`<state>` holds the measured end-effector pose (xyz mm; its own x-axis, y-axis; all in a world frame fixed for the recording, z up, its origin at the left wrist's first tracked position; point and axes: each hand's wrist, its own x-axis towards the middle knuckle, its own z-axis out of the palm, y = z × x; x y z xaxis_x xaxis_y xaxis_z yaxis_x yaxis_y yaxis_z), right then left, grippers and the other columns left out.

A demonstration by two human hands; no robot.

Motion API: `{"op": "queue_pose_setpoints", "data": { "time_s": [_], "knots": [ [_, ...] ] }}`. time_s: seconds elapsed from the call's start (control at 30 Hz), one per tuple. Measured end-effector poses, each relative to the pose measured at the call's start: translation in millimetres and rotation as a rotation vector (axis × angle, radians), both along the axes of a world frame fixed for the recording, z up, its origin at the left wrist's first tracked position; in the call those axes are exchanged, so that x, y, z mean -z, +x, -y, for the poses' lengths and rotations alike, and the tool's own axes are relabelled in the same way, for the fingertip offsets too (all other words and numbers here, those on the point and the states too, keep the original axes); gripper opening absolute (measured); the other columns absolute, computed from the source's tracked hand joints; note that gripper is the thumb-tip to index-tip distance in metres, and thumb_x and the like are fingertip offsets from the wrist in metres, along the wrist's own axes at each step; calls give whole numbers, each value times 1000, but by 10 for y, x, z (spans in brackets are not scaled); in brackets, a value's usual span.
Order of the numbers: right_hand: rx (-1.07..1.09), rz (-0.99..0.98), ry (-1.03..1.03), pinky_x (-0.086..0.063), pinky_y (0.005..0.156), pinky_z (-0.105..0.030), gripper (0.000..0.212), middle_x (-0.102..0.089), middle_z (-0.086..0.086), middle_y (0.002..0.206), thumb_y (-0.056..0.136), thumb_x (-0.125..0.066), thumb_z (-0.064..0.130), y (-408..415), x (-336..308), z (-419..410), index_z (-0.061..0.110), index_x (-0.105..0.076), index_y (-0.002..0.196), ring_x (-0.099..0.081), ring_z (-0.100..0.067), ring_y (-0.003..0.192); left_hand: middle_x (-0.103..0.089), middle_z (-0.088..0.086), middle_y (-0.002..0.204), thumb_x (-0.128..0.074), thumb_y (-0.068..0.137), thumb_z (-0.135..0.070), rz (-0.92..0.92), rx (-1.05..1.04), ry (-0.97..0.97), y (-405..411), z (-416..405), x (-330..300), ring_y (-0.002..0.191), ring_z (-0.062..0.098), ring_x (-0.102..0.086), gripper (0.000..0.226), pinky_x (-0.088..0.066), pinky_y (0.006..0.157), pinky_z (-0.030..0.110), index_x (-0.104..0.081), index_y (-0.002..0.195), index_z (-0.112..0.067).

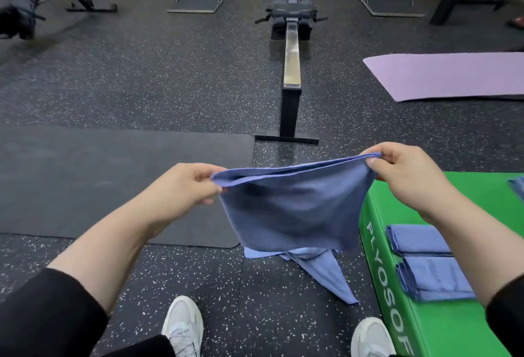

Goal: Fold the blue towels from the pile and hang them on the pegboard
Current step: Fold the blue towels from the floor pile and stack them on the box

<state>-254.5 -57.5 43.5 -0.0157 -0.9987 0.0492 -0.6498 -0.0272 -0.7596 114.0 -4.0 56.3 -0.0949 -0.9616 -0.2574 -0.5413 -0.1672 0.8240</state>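
We see a blue towel (295,203) hanging doubled in the air, top edge stretched. Below it, a loose towel (326,268) lies crumpled on the floor. Two folded towels (425,260) lie side by side on a green box (442,328).

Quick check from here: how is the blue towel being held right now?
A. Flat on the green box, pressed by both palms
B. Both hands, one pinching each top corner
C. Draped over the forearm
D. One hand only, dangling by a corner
B: the left hand and right hand each pinch a top corner of the blue towel, which hangs between them above the floor.
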Motion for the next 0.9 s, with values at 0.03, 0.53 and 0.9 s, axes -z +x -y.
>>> {"op": "queue_pose_setpoints", "data": {
  "time_s": [0.03,0.53,0.9],
  "knots": [
    [-1,-9,9,-54,90,-50,15,-77,5,84,95,-63,18,-17,6,-6,27,-74,91,-70,-30,88,-78,-9,97,-62,91,-17,166,33,-72,3,15,30,93,7,-69,25,-53,87,34,-76,104,-33],
    [-23,-13,-109,-50,82,-36,20,-75,7,89,101,-56,13,5,-111,-109,26,-70,95,-66,-17,83,-67,-4,88,-70,93,-32,391,-179,-405,25,126,-19,86,21,-62,11,-46,77,37,-74,83,-28],
    [-13,-94,4,-49,74,-36,16,-74,-5,83,98,-57,13,-21,-7,-31,19,-70,91,-61,-25,73,-74,3,82,-65,98,-19,-233,-269,-360,-129,147,-40,76,11,-62,13,-55,89,42,-75,90,-18]
  ]
}}
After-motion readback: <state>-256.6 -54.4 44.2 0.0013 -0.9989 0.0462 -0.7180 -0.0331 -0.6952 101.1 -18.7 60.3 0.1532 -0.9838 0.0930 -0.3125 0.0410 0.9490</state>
